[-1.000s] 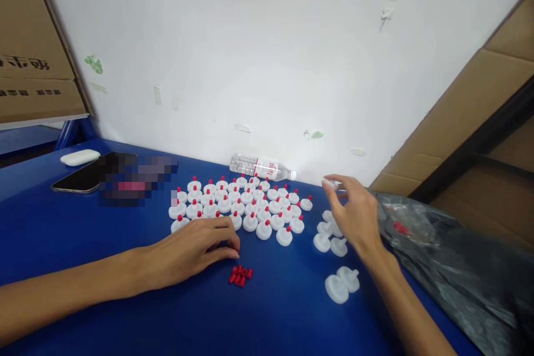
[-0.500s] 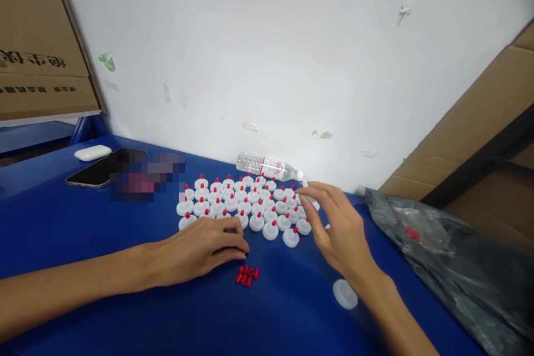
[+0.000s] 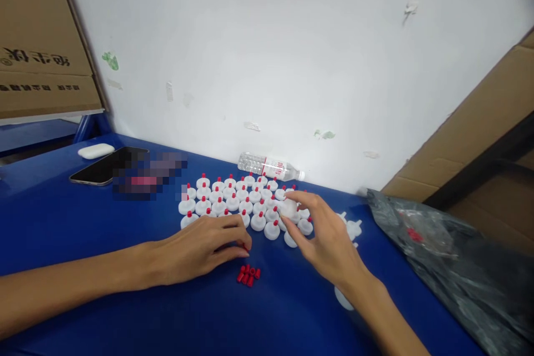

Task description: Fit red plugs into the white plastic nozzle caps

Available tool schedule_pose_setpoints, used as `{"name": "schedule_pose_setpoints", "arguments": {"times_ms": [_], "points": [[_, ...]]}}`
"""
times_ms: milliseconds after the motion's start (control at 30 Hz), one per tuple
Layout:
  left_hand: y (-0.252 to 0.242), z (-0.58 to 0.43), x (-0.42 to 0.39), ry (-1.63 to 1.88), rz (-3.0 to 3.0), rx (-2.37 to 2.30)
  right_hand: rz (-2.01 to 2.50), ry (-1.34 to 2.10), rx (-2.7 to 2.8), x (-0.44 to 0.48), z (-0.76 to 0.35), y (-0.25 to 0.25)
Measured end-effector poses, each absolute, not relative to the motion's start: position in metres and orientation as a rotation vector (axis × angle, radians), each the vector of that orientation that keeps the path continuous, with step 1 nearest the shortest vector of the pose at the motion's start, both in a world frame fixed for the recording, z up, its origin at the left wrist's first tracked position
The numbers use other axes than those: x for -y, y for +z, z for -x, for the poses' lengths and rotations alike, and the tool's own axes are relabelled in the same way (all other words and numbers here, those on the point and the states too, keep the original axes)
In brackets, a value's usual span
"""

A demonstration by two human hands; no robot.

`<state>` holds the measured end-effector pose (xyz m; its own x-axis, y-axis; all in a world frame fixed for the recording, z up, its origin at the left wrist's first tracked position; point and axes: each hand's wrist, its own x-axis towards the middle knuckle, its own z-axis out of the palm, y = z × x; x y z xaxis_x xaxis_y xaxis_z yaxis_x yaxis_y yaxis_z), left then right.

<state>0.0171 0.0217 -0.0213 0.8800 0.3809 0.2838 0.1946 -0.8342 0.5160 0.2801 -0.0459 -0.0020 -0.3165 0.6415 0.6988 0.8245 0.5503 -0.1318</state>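
Note:
My right hand (image 3: 323,233) pinches a white round lid (image 3: 288,209) between thumb and fingers, above the right part of a group of several white lids (image 3: 258,222) topped with small red tips. My left hand (image 3: 214,245) rests low at the front of that group, thumb and fingertips closed on a small red cap (image 3: 245,247), mostly hidden by the fingers. Just in front of it lies a little pile of loose red caps (image 3: 249,276). Partly behind my right wrist is a flat white disc (image 3: 344,298). White lids without red tips (image 3: 354,228) lie right of my right hand.
A clear plastic bottle (image 3: 271,167) lies by the wall behind the lids. At the left are a phone (image 3: 108,166) and a white case (image 3: 95,151). A dark plastic bag (image 3: 450,272) covers the table's right side. Cardboard (image 3: 467,117) leans behind it.
My right hand has moved left and slightly nearer with the white lid, uncovering the untipped lids on the right. My left hand has stayed almost in place.

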Motion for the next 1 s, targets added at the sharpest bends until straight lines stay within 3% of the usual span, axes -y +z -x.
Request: {"name": "schedule_pose_setpoints", "arguments": {"times_ms": [500, 1000], "points": [[-0.011, -0.025, -0.018, 0.785, -1.927, -0.757, 1.067, -0.089, 2.247, 0.052, -0.260, -0.003], [-0.011, -0.024, -0.016, 0.771, -1.882, -0.731, 0.933, -0.155, 2.219, 0.057, -0.248, -0.004]]}}
